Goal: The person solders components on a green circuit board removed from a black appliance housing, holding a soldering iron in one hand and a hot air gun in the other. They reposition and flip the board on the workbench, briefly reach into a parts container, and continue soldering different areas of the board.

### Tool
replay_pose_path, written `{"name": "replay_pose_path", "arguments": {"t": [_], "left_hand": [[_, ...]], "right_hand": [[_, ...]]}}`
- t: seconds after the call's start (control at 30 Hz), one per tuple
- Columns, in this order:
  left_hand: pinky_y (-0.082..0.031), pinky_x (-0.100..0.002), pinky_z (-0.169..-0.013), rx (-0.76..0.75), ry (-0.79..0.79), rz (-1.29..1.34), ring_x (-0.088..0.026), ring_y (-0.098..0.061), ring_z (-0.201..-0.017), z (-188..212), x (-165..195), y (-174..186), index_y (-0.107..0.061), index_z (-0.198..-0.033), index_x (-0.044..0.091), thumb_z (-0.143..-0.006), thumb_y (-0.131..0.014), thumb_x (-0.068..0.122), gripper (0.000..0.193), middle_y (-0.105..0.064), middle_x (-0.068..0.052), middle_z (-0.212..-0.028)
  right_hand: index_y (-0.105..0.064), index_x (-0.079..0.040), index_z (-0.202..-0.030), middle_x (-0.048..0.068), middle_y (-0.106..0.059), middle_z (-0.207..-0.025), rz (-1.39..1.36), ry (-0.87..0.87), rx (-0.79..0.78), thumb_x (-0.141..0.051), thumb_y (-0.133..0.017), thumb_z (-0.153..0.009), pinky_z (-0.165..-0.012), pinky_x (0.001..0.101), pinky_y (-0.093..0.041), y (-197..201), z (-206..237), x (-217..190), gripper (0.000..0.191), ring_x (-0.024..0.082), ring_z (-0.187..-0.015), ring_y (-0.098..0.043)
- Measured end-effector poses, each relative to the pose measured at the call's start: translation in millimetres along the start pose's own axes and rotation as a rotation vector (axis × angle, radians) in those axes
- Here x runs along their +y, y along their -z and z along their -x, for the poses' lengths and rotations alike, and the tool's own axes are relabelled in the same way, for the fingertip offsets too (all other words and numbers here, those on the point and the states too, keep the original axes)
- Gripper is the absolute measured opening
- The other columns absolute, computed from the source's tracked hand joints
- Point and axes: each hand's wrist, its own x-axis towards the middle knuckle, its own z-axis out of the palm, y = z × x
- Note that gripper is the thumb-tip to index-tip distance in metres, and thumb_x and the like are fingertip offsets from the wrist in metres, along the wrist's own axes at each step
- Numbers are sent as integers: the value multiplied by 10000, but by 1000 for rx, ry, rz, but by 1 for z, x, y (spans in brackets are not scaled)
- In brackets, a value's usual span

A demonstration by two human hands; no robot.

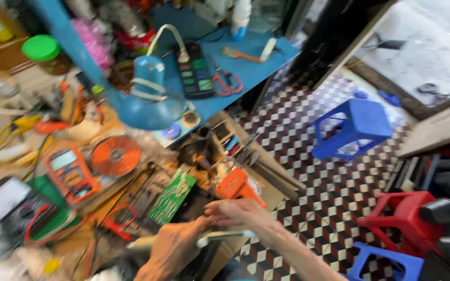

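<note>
At the bottom edge, your left hand (175,247) and right hand (238,213) met over the bench. Your left fingers were curled around one pale flat tool (220,238) that stuck out rightward beneath your right wrist; blur hid what kind of tool it was. Your right hand lay above it with fingers bent, touching or nearly touching the tool, and you could not tell whether it gripped anything.

Just past your hands sat one green circuit board (172,196) and one orange block (235,184), the block nearly touching your right fingertips. Left of these lay two meters: an orange one (70,171) and a dark one (11,205) with red leads looping round it. One orange disc (115,155) lay beside the orange meter.

Farther off, one blue lamp (149,99) hung over the bench. Behind it, on the blue shelf (259,65), lay one power strip (194,73), one pair of red scissors (226,83) and one brush (246,54). One green-lidded jar (45,53) stood at the far left.

On the chequered floor (313,187) to your right stood three stools: two blue (358,127) and one red (402,218).
</note>
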Motion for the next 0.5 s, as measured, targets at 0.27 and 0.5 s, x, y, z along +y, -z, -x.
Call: {"name": "replay_pose_path", "arguments": {"t": [0.27, 0.5], "left_hand": [[-538, -468, -542, -293, -145, -48, -310, -711, -698, -24, -26, -43, -514, -1149, 173, -935, -605, 201, 234, -677, -62, -759], [-538, -481, -495, -334, -164, 22, -325, -705, -623, -27, -17, -47, -500, -1148, 223, -882, -598, 214, 283, -671, -61, -735]], "right_hand": [[-589, 73, -1375, 207, -656, -1399, -6, -200, 387, -442, -524, -935, -1104, 367, -468, 6, -9, 56, 680, 271, -1297, -626], [-665, 109, -1205, 182, -688, -1074, 83, -119, 483, -463, -524, -993, -788, 303, -511, -3, -18, 83, 626, 199, -942, -642]]}}
